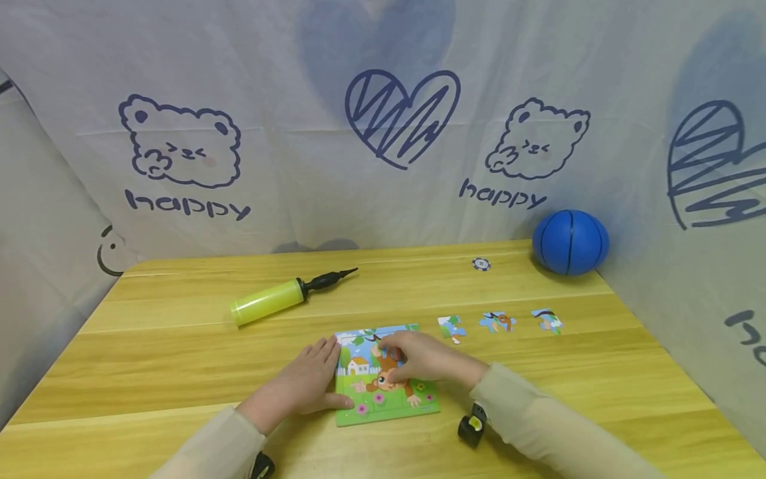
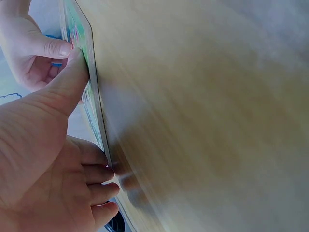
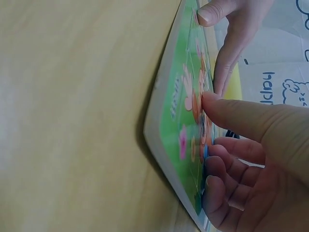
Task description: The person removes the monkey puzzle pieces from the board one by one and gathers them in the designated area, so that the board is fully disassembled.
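A jigsaw puzzle board (image 1: 389,411) with a monkey, a house and flowers lies on the table. My left hand (image 1: 308,379) rests along its left edge, fingers straight, thumb (image 2: 76,65) on the front corner of the picture. Over the board's upper right part, my right hand (image 1: 427,359) has its thumb (image 3: 231,110) and curled fingers down at the picture, straddling a brown-and-blue puzzle piece. The palm and fingers hide much of that area. Loose puzzle pieces lie beyond the right hand: a leafy one (image 1: 450,326), a monkey one (image 1: 498,322) and a branch one (image 1: 547,321).
A yellow-green hand pump (image 1: 269,303) with a black nozzle lies behind the board to the left. A round chip (image 1: 481,264) is near the table's back edge. The blue ball (image 1: 570,242) sits in the back right corner, by the printed cloth (image 1: 287,166).
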### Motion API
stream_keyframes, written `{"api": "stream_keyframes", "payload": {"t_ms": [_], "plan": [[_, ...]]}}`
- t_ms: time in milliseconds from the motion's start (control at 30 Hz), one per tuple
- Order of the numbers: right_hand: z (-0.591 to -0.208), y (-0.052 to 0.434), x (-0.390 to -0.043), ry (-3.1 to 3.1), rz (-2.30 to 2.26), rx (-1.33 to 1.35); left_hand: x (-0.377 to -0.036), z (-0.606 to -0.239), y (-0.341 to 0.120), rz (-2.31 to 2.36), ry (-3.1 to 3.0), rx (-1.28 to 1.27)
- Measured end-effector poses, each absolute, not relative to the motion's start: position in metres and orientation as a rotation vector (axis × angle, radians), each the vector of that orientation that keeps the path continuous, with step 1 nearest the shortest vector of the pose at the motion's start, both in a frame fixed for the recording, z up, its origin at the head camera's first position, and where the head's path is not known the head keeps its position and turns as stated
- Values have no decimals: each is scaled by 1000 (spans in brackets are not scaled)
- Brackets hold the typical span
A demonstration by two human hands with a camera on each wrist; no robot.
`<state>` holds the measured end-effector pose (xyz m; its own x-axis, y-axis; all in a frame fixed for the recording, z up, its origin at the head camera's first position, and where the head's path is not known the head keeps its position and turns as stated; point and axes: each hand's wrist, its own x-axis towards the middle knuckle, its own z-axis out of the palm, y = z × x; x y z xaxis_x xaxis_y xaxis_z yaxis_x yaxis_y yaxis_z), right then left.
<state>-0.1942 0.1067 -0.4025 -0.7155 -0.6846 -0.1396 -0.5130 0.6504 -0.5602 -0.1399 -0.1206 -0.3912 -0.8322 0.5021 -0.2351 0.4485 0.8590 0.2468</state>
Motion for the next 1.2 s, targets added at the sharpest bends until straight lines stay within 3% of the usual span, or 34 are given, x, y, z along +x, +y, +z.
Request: {"api": "stream_keyframes", "payload": {"t_ms": [667,1200], "plan": [[-404,113,-193,2412,-1007,-894,-139,-391,-121,268,2750,719],[-404,112,-193,2482,-940,-997,-140,-391,-121,301,2753,745]]}}
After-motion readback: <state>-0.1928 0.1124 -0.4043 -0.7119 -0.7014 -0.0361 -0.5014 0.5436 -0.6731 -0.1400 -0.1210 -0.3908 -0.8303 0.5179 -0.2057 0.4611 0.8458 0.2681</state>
